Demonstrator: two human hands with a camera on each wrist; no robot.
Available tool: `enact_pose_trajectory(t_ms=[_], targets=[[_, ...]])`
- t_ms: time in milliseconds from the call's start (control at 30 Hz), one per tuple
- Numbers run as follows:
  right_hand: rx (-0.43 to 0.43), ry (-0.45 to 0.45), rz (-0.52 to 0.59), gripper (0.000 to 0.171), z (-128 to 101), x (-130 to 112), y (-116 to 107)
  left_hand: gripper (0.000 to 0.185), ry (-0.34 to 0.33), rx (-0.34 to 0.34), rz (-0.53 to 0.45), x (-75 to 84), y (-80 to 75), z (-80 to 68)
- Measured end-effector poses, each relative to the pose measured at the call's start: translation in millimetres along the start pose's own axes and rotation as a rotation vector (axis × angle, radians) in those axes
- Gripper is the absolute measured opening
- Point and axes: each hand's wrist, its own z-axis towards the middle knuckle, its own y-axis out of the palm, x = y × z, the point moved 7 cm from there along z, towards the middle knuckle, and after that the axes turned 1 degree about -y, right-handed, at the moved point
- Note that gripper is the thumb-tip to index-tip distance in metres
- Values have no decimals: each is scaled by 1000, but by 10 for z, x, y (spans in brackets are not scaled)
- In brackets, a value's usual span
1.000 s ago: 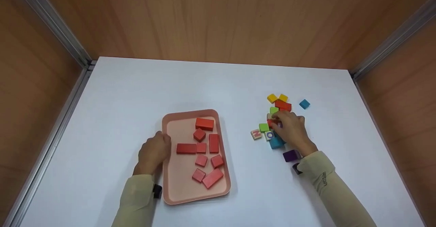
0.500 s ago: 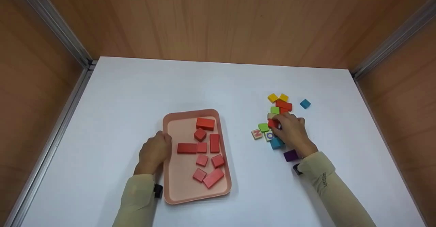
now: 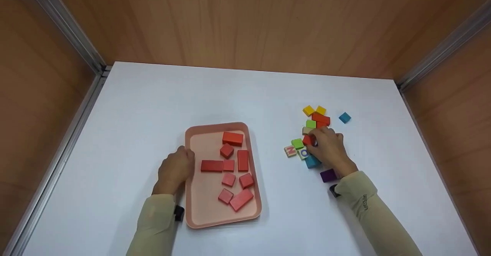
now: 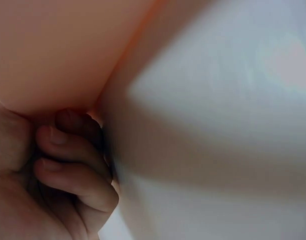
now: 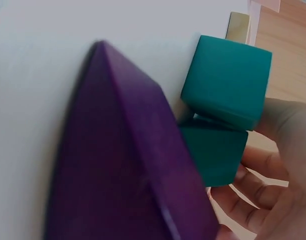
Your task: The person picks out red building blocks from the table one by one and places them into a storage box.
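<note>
My left hand (image 3: 175, 170) grips the left rim of a pink tray (image 3: 193, 213), its fingers curled at the edge in the left wrist view. Red cubes and oblong red blocks (image 3: 241, 200) lie in the tray, mostly in its right half. My right hand (image 3: 328, 145) reaches into a pile of coloured blocks and pinches a red block (image 3: 307, 140) between thumb and fingers. Around it lie a green block (image 3: 297, 143), letter blocks (image 3: 290, 151) and a teal block (image 3: 313, 162). In the right wrist view two teal blocks (image 5: 228, 80) stand in front of the right fingers.
A purple block (image 3: 328, 175) lies by the right wrist and looms large in that wrist's view. Beyond the hand are more red blocks (image 3: 320, 118), two yellow blocks (image 3: 308, 110) and a lone blue cube (image 3: 345, 118). Wooden panels (image 3: 245, 25) enclose the white table (image 3: 153, 94).
The right fingers have shifted slightly on the red block, which shows more now. The green block beside it has turned a little. The left hand keeps its hold on the tray.
</note>
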Motion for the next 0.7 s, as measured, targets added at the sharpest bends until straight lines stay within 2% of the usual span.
enact_pose_trajectory(t_ms=[200,500,700], targets=[[66,-17,12,40,-20,-102,-111,46,4,-6,-8,14,-4,18],[170,-154,-34,38,-123,-564,-204,48,6,-28,-6,11,11,16],[215,-288,4,34,-227,-925,-212,48,-2,-21,-8,-1,21,4]])
